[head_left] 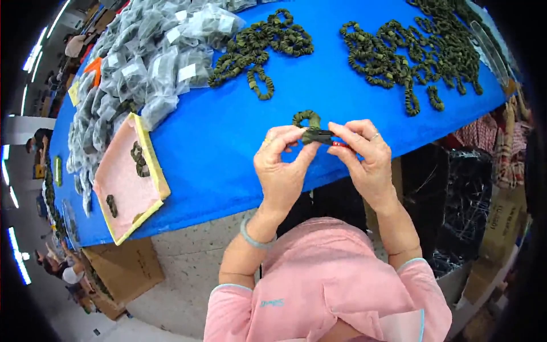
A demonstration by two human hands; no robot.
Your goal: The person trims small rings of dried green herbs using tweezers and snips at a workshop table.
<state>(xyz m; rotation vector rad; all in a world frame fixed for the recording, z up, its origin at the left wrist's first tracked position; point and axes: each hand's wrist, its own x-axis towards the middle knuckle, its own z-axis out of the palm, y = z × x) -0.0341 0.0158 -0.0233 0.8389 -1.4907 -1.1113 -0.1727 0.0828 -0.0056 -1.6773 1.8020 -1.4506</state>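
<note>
Between the thumb and fingers of my left hand [280,171] is a dark green scrunchie [306,117], its gathered ring standing up above the fingertips. My right hand [367,162] is closed in a pinch on a small black tool with a red part [340,144]. Its dark tip meets the flat part of the scrunchie, close to my left fingertips. The exact kind of tool is hidden by the fingers. Both hands are over the near edge of the blue table [228,148].
Beyond my hands lie one pile of green scrunchies [256,45] and a larger heap [421,51] to the right. Clear plastic bags [154,62] with labels cover the left. A pink tray with a yellow rim [160,171] holds several scrunchies. Cardboard boxes [125,271] stand below.
</note>
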